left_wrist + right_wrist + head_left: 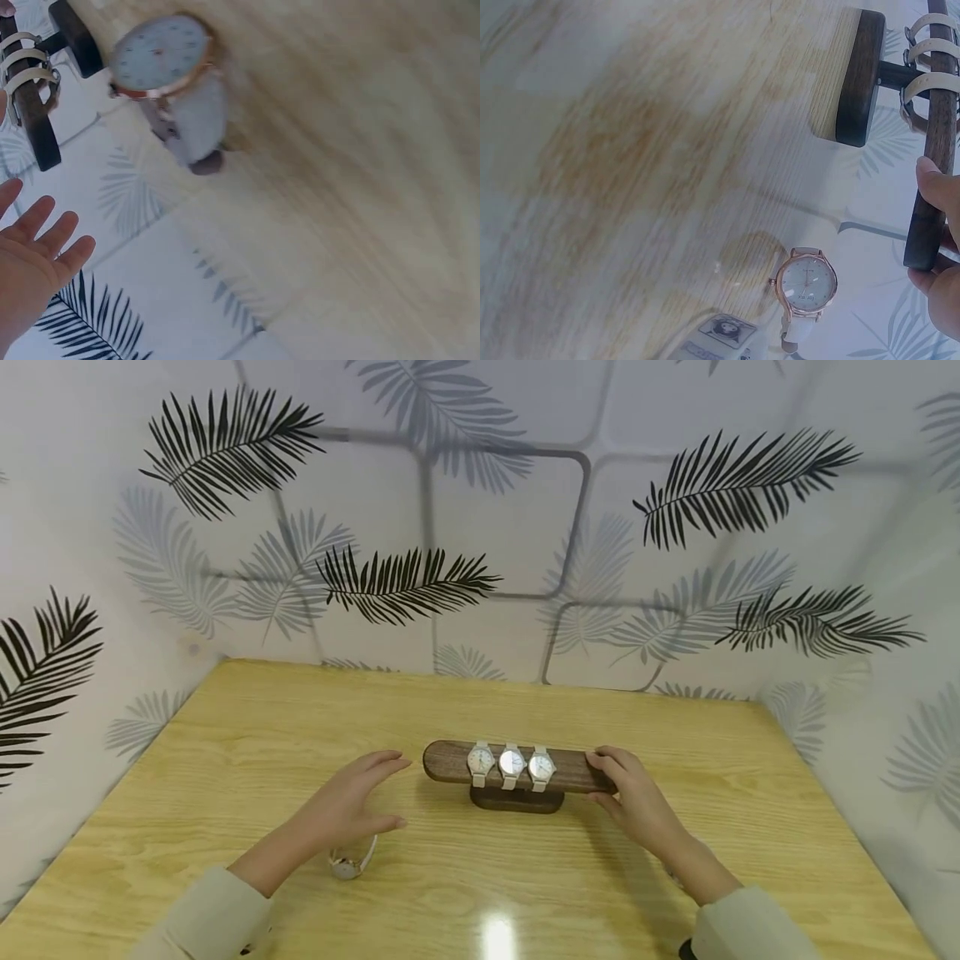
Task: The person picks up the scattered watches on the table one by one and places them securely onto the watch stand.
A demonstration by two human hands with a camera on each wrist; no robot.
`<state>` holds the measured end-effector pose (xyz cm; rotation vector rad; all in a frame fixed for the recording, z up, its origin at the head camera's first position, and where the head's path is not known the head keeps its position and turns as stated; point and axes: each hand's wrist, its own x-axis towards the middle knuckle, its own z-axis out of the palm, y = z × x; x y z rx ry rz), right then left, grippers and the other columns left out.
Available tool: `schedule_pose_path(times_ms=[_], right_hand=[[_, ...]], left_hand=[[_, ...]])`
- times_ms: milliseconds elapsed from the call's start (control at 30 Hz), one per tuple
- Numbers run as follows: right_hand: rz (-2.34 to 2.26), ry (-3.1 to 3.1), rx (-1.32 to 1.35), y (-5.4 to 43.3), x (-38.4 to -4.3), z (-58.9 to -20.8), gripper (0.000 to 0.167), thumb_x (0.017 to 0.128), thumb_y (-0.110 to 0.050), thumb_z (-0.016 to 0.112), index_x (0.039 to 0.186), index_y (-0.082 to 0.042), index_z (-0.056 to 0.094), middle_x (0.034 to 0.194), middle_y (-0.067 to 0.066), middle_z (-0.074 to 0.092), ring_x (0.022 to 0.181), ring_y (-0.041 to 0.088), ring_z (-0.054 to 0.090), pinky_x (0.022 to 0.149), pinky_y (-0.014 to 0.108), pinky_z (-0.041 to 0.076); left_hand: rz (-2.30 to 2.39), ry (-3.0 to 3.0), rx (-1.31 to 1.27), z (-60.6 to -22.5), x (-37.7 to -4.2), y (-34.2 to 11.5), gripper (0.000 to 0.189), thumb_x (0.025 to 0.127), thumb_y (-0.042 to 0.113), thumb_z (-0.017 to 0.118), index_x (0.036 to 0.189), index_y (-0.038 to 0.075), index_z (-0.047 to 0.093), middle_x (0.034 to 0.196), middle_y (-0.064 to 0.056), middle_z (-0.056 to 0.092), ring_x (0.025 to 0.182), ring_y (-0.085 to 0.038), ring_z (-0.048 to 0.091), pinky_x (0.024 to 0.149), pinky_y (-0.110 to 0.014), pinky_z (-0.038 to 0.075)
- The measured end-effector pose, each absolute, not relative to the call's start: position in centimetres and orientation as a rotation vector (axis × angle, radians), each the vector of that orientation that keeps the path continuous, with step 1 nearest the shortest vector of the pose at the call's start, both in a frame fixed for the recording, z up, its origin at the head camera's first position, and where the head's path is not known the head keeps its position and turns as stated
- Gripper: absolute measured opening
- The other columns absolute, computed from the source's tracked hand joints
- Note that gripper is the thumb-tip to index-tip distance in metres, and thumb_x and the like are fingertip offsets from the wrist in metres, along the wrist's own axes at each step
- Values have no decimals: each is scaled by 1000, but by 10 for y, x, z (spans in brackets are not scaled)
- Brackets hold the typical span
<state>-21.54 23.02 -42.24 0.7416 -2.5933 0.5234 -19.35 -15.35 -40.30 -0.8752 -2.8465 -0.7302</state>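
Observation:
A dark wooden watch stand point(450, 762) has a long bar on a short rounded base point(517, 802). Three pale-strapped watches point(512, 763) are fastened around the bar side by side. My right hand point(637, 802) grips the bar's right end, thumb on one side and fingers on the other. Off the bar's left end, my left hand point(348, 797) is held with fingers extended, nothing in it. Below that hand, a loose watch point(347, 867) rests on the table. Another white-dialled watch point(808, 283) with a rose-gold case appears in the right wrist view, mostly hidden behind my right wrist in the head view.
The light wood table point(480, 877) runs back to a wall point(495, 527) with a feather pattern. A pale object point(718, 337) with a printed picture shows at the bottom of the right wrist view. Light reflects off the table's front.

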Motion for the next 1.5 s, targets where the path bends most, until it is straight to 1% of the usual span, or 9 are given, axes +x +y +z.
schedule_pose_path(times_ms=[167,233,467,600,700,833,933,1367,1500], right_hand=[[520,-2586,743,231,-215,-422,50,70,-4,77,116,5,58,116,22,55,110,38,52,87,46,51],[520,-2583,742,231,-215,-423,50,70,-3,77,116,5,58,116,22,55,110,38,52,87,46,51],[509,-2577,749,231,-216,-424,51,70,-4,77,117,4,58,116,22,55,110,38,52,87,46,51],[509,-2564,757,231,-215,-425,51,70,-3,77,116,5,58,115,22,55,109,38,52,86,46,51],[508,-2565,755,232,-215,-425,50,70,-3,77,116,5,58,115,22,55,109,38,52,86,46,51],[512,-2572,750,232,-215,-425,50,71,-4,77,116,5,58,116,22,55,109,38,52,86,47,51],[517,-2578,747,232,-216,-426,51,71,-4,76,117,4,58,117,22,55,110,38,51,87,47,51],[544,-2633,704,231,-214,-424,52,73,-5,76,121,3,56,122,21,54,114,38,51,89,48,50],[563,-2645,695,231,-213,-421,53,74,-5,76,122,3,55,123,20,53,115,38,50,91,49,49]], left_hand=[[-757,-2906,-887,-406,-179,-172,56,80,23,73,126,-1,54,130,-21,51,118,-40,50,95,-54,45],[-757,-2922,-903,-409,-175,-177,53,79,23,73,123,-1,56,127,-20,54,114,-38,53,92,-50,48],[-829,-2982,-976,-419,-167,-192,41,79,21,74,112,-2,63,106,-10,65,92,-23,62,78,-34,54],[-894,-3003,-1036,-423,-165,-197,32,79,20,73,103,-1,66,89,0,64,77,-9,58,65,-23,52],[-911,-2999,-1072,-424,-165,-198,21,79,15,73,96,3,67,79,7,58,68,0,48,58,-17,46],[-936,-2981,-1108,-426,-165,-198,9,79,10,72,86,9,66,77,9,58,68,4,47,57,-16,47],[-966,-2971,-1123,-427,-165,-197,5,80,9,71,83,9,67,78,7,62,69,5,49,59,-16,48],[-881,-2935,-1158,-421,-171,-179,2,83,9,68,85,9,69,82,5,65,74,1,56,64,-18,51],[-884,-2911,-1200,-419,-175,-168,4,83,9,68,87,9,70,83,5,64,74,0,54,64,-18,50]])
